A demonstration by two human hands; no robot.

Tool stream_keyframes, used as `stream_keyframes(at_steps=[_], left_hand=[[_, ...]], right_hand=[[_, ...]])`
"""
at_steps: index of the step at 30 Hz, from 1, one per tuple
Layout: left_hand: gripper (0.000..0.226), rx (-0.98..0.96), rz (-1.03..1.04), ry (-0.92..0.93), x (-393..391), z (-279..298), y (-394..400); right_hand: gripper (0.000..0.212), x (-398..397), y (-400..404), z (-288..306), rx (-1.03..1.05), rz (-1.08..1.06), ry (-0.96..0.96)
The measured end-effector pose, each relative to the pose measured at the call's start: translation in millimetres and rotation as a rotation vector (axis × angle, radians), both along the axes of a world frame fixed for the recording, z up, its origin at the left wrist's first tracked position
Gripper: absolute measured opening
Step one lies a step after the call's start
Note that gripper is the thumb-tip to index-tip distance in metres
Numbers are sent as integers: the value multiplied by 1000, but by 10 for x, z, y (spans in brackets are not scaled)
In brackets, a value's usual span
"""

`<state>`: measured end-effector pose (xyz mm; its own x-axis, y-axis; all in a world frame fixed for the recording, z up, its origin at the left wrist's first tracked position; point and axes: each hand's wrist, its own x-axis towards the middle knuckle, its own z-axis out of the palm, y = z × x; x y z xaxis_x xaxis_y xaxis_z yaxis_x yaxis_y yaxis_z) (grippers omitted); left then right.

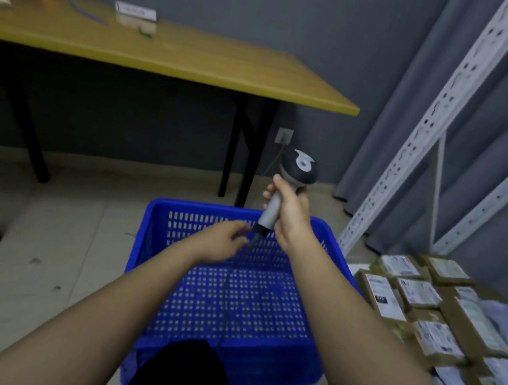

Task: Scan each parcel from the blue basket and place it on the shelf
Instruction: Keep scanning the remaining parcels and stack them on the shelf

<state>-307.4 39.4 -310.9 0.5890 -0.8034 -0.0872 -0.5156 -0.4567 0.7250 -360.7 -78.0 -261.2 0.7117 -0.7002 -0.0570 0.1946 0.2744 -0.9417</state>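
The blue basket (229,304) sits below both hands. Parcels (431,317) lie to the right of the right hand (288,217), which wraps around the scanner (287,184), standing upright, head up. The left hand (222,240) pinches its cord (226,293).

A single head-worn wide-angle view is looking forward and steeply down, sitting close above both outstretched arms. It is facing the blue basket (231,288) lying under the right hand (289,214), with the shelf (452,90) rising to that hand's right.
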Motion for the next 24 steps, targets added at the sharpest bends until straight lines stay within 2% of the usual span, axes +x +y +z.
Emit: stream_keyframes(at_steps=[3, 5, 9, 12, 15, 20, 24], left_hand=[[47, -150, 42, -42, -5, 466, 180], [51, -277, 77, -66, -21, 776, 319], [42, -465, 146, -233, -141, 1401, 502], [38, -538, 242, -399, -248, 1793, 525], [33, -534, 248, -459, -276, 2044, 515], [21, -460, 250, -621, -203, 2494, 369], [13, -379, 272, -747, 153, 2799, 165]], right_hand=[[15, 114, 158, 471, -23, 36, -116], [24, 136, 276, 767, -43, 73, -173], [41, 72, 528, 1255, -111, 165, -267], [52, 0, 619, 1574, -110, 193, -309], [54, -32, 529, 1812, -170, 197, -264], [35, -36, 262, 2138, -305, 251, -238], [15, 169, -34, 2416, -439, 243, -226]])
